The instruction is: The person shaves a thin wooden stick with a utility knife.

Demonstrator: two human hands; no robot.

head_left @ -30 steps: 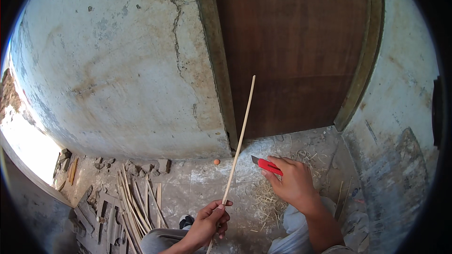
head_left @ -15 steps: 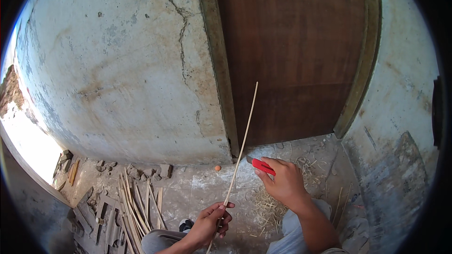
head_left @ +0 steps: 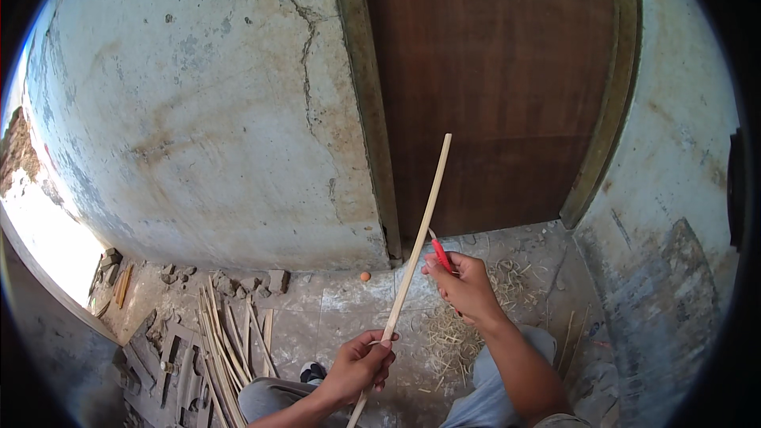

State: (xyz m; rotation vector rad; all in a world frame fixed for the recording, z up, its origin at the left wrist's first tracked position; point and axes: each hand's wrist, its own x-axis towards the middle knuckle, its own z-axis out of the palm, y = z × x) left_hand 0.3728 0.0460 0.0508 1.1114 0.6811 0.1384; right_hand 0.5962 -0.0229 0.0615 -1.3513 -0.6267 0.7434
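My left hand [head_left: 361, 367] is closed round the lower part of a long, pale strip of split bamboo or wood [head_left: 424, 230]. The strip slants up and to the right in front of the door, its broad face showing. In my right hand [head_left: 468, 285] is a red utility knife [head_left: 442, 256], gripped just right of the strip. Its blade points up beside the strip's edge; whether it touches the strip I cannot tell.
Curled shavings [head_left: 456, 345] litter the floor by my right leg. A bundle of pale strips [head_left: 226, 341] leans at my left knee, with broken boards [head_left: 162, 372] beyond. Rubble [head_left: 230, 285] and a small orange ball [head_left: 365, 276] lie near the cracked wall [head_left: 222, 135]. A brown door [head_left: 491, 95] stands ahead.
The strip has turned from its narrow edge to its broad face and tilted slightly right. My right hand has moved a little, and the knife now points more steeply upward, closer to the strip.
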